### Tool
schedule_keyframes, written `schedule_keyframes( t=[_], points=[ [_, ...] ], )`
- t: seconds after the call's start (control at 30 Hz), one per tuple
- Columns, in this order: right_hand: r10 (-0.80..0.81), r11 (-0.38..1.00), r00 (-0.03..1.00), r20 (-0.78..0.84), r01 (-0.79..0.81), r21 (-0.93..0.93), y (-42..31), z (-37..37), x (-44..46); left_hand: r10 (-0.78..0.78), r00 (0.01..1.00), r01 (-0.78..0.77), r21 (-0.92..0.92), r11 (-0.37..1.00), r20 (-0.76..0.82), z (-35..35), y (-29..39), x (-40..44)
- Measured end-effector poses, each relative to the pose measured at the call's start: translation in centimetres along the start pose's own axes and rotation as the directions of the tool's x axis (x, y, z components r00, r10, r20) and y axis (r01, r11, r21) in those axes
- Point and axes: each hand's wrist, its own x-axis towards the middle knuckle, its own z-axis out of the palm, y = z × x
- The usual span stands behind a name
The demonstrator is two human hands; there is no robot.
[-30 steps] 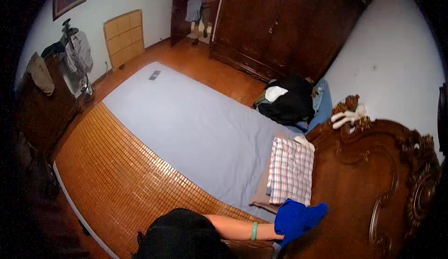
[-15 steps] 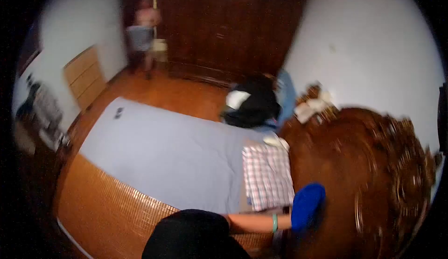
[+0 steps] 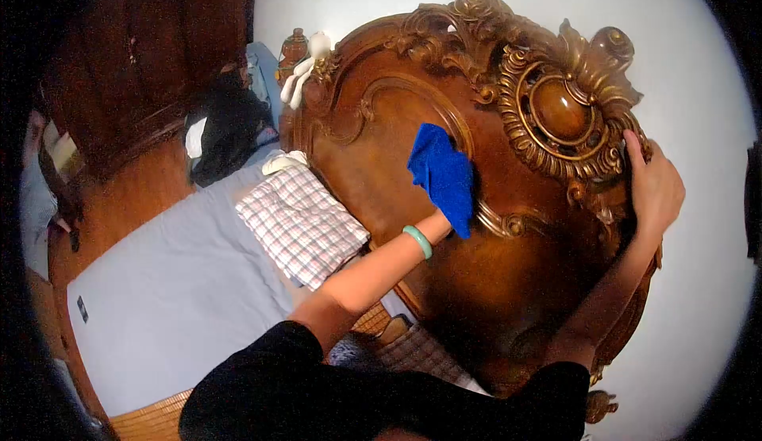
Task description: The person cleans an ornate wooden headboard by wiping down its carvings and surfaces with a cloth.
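A blue cloth lies against the dark carved wooden headboard, left of its round gilded ornament. My left hand holds the cloth, which covers nearly all its fingers; a pale green bangle circles that wrist. At the headboard's right edge, my right hand grips the carved rim, thumb pointing up and the other fingers mostly hidden.
A checked pillow lies on the bed's grey sheet. Dark clothes are piled beyond the bed. A wardrobe stands behind. At the far left, a person is partly visible. A white plush toy sits by the headboard.
The view has swung right onto the headboard. My left hand and the blue cloth now appear higher, over its panel. My right hand has come into view on its edge.
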Motion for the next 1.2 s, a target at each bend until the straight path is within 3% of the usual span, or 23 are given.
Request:
schedule_keyframes(
  t=[0.07, 0.1, 0.17, 0.2, 0.23, 0.47, 0.5, 0.6, 0.63, 0.67, 0.73, 0.83, 0.97, 1.07, 1.13, 1.2],
  points=[
    [0.053, 0.998, 0.996, 0.071, -0.054, 0.010, -0.1, 0.0, -0.1, -0.015, 0.997, 0.030, -0.203, 0.979, 0.071, -1.9, -5.2, 2.7],
    [0.033, 0.999, 0.999, 0.035, -0.033, 0.001, -0.2, -0.1, -0.3, -0.009, 0.998, 0.022, -0.193, 0.981, 0.067, -1.8, -5.3, 3.8],
    [0.024, 1.000, 1.000, -0.020, -0.024, -0.011, 0.4, 1.0, -0.1, 0.159, 0.985, -0.143, 0.200, 0.969, -0.068, -1.2, -5.5, 7.0],
    [0.010, 0.999, 0.998, -0.066, -0.013, -0.040, 0.2, 0.9, -0.1, 0.165, 0.984, -0.149, 0.207, 0.967, -0.062, -0.5, -5.2, 8.1],
    [0.037, 0.999, 0.999, 0.007, -0.037, 0.011, -0.3, 0.1, -0.2, 0.175, 0.982, -0.156, 0.232, 0.960, -0.067, -0.3, -4.7, 8.9],
    [-0.034, 0.997, 0.994, -0.105, 0.040, 0.059, 1.4, 2.6, 0.2, 0.170, 0.977, -0.132, 0.257, 0.957, -0.132, -5.3, 6.4, 13.7],
    [-0.020, 0.995, 1.000, -0.024, 0.022, 0.097, 1.0, 2.0, 0.3, 0.186, 0.969, -0.139, 0.268, 0.953, -0.161, -5.5, 7.4, 13.9],
    [-0.017, 0.993, 0.999, -0.031, 0.020, 0.114, 1.0, 2.2, 0.4, 0.231, 0.945, -0.154, 0.306, 0.939, -0.233, -5.4, 6.9, 13.1],
    [-0.036, 0.998, 0.984, -0.172, 0.045, 0.051, 2.0, 3.7, 0.2, 0.238, 0.941, -0.154, 0.320, 0.935, -0.241, -4.9, 5.8, 12.1],
    [-0.046, 0.997, 0.984, -0.172, 0.057, 0.057, 1.8, 3.5, 0.3, 0.214, 0.946, -0.134, 0.305, 0.943, -0.245, -4.9, 5.8, 11.3],
    [-0.048, 0.971, 0.999, 0.015, 0.043, 0.233, 1.5, 2.6, 0.4, 0.142, 0.962, -0.079, 0.258, 0.963, -0.234, -5.5, 6.1, 10.3],
    [-0.010, 0.990, 0.993, 0.120, -0.007, 0.139, 1.2, 1.7, 0.6, 0.014, 0.981, 0.016, 0.155, 0.988, -0.195, -7.9, 10.5, 10.8],
    [0.007, 0.994, 0.998, 0.064, -0.014, 0.105, 0.8, 1.7, 0.5, -0.013, 0.980, 0.034, 0.104, 0.994, -0.199, -9.6, 16.4, 13.9],
    [0.013, 0.996, 0.999, 0.038, -0.016, 0.084, 0.7, 1.8, 0.1, 0.024, 0.974, 0.008, 0.140, 0.990, -0.227, -9.2, 19.2, 16.2],
    [0.046, 0.997, 0.996, -0.079, -0.041, 0.064, 0.8, 2.6, -0.2, 0.043, 0.968, 0.005, 0.192, 0.981, -0.248, -9.3, 20.4, 17.0],
    [0.077, 0.996, 0.995, -0.064, -0.074, 0.040, 1.1, 2.9, -0.2, 0.161, 0.959, -0.061, 0.384, 0.921, -0.233, -9.5, 21.3, 17.0]
  ],
)
